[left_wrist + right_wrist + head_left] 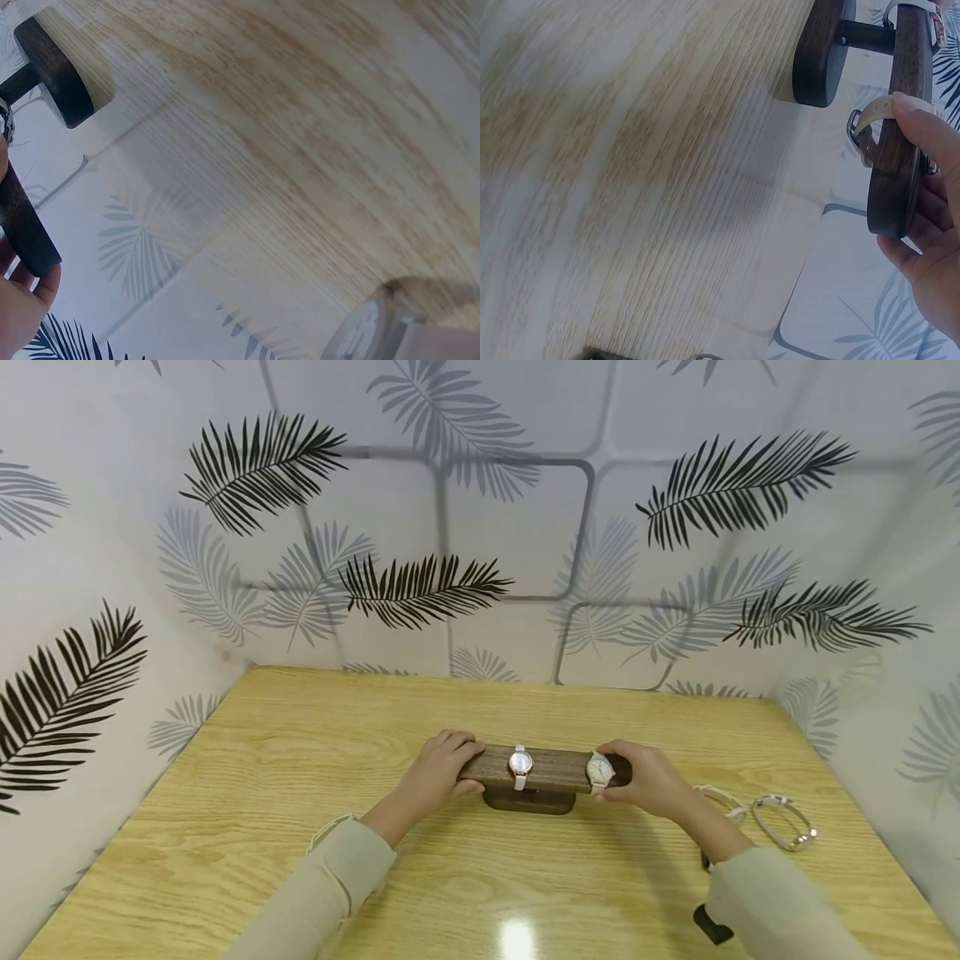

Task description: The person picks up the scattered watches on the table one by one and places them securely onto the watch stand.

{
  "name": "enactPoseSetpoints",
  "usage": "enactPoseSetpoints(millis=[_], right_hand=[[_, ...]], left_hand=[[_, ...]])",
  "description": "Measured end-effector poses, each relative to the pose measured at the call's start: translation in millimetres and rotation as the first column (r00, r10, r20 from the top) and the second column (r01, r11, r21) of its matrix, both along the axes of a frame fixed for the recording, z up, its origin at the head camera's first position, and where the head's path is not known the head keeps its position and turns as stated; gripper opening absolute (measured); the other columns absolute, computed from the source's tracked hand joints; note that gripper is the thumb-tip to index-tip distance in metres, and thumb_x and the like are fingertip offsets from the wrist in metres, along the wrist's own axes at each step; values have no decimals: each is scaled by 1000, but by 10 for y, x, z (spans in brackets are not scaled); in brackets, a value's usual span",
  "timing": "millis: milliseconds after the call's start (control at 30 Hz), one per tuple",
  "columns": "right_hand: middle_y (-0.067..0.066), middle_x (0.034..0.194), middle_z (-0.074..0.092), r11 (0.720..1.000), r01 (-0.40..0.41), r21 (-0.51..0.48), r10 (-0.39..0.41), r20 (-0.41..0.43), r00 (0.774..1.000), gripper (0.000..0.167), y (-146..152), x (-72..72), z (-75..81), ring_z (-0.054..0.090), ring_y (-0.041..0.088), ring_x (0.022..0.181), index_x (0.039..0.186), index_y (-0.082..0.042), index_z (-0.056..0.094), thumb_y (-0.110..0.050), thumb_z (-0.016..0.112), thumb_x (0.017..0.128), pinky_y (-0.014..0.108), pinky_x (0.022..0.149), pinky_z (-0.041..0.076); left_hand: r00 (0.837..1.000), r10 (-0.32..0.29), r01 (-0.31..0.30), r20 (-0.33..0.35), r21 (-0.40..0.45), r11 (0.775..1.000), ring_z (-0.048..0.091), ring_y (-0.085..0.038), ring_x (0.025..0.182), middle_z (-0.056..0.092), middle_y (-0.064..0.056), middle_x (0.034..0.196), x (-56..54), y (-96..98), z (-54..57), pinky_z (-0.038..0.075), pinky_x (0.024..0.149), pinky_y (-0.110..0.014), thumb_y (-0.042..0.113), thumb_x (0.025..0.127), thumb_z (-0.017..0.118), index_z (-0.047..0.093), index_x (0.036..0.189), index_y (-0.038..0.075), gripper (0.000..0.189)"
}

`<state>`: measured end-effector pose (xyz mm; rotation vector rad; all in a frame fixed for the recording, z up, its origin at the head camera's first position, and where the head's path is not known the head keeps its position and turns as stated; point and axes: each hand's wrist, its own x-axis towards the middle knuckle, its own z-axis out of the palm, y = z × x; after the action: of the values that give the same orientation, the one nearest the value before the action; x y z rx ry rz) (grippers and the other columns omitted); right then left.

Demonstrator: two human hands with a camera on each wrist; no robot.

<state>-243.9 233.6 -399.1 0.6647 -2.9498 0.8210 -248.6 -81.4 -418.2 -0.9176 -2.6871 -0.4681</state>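
Observation:
A dark wooden watch stand [558, 768] rises from the table on an oval base [528, 802]. Its crossbar carries a white-strapped watch [521, 764] left of the middle and a cream-strapped watch [600, 771] toward the right end. My left hand [441, 770] grips the bar's left end, fingers behind and thumb in front. At the opposite end, my right hand [651, 779] holds the bar with its thumb against the cream strap. The right wrist view shows that strap's buckle [855, 127] hanging below the bar, while the thumb [922, 124] lies over the strap.
Right of the stand lie a silver bracelet watch [783, 822] and a light-strapped watch [723, 802], partly hidden by my forearm. A black strap [711, 927] shows by the right sleeve. Another watch [360, 334] lies near my left forearm. A patterned wall backs the table [360, 710].

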Motion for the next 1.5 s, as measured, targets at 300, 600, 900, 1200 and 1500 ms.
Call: enactPoseSetpoints(millis=[300,600,900,1200,1500], right_hand=[[18,109,63,1000,-20,-1,20,-26,999,56,-126,-11,-4,62,26,90,117,4,57,-14,81,69,36,72,52],[20,111,63,1000,-22,14,22,-24,999,59,-225,-15,52,62,30,93,116,3,58,-19,83,68,41,76,53],[20,113,63,999,-30,41,31,-20,999,61,-287,-55,36,62,31,95,117,4,58,-21,83,68,41,77,53],[20,116,62,998,-24,51,26,-25,999,63,-388,-76,13,61,33,101,119,4,58,-22,83,68,43,81,53],[19,119,61,997,-17,75,19,-24,1000,65,-523,-83,28,60,34,104,120,3,57,-26,83,67,43,83,53]], left_hand=[[1000,-3,3,-16,3,1000,51,-29,114,57,-12,121,15,1,5,43,97,-46,31,79,71,57,123,5,53],[1000,0,0,-5,9,1000,50,-29,115,57,-12,122,-2,8,-4,42,97,-46,31,79,72,57,124,5,54],[1000,5,-5,3,2,1000,50,-29,115,56,-12,122,-7,6,-8,42,98,-46,31,79,71,56,125,6,54],[1000,10,-10,6,-4,1000,50,-29,115,56,-11,122,-4,-5,-4,41,99,-45,32,80,71,56,125,6,54],[1000,9,-8,19,-7,1000,49,-29,116,56,-12,123,11,-8,16,41,99,-46,32,80,71,56,125,5,54]])
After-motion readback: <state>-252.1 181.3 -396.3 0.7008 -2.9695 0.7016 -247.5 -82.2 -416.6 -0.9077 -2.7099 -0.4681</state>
